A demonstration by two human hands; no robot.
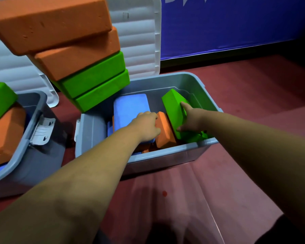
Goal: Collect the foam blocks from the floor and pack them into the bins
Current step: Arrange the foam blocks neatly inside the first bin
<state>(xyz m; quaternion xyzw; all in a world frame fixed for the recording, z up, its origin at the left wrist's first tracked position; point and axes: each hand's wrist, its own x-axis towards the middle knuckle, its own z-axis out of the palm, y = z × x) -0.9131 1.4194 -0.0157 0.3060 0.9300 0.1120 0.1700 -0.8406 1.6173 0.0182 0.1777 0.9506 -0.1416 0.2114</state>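
Both my arms stretched forward into bin (pixel 167 160). Left grip (pixel 146 126) knuckles up, fingers curled over orange block (pixel 165 133). Right grip (pixel 190 118) clasps tilted green block (pixel 173 110), thumb low; blocks touching inside bin.

Grey bin (pixel 165 157) before me: blue block (pixel 130 106) flat at its left, orange block (pixel 164 131) tilted mid, green block (pixel 173 106) leaning at its right.
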